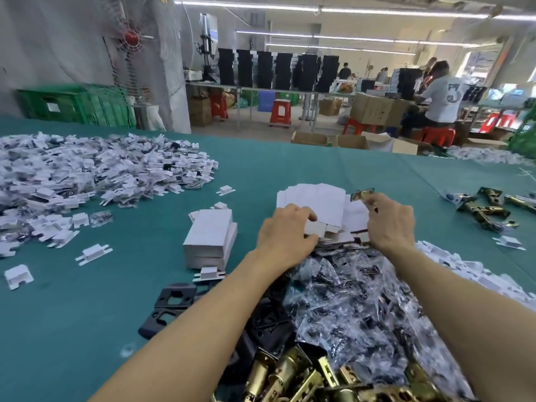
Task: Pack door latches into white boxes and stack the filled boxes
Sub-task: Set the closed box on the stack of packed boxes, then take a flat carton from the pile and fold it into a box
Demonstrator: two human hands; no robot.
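Brass door latch (362, 195) pinched in the fingertips of the right hand (390, 221), faceplate raised just above the pile of flat white boxes (316, 207) near the middle of the table (290, 166). Left hand (285, 229) curled down on the near end of one box, fingers closed on its open cardboard flap. Probably the loading step: best done by holding the box mouth square and steady with the left hand, then feeding the latch in lengthwise, bolt end first, so the flap could close without snagging. Both forearms stretched forward from the near edge, wrists bent down, palms facing the table. Stack of filled white boxes (210, 242) just left of the left hand, a likely spot for the next one. More brass latches (290, 378) heaped at the near edge, beside clear plastic bags (356, 297). Loose latches (484, 207) toward the right edge; small white inserts (87, 169) piled toward the far left.
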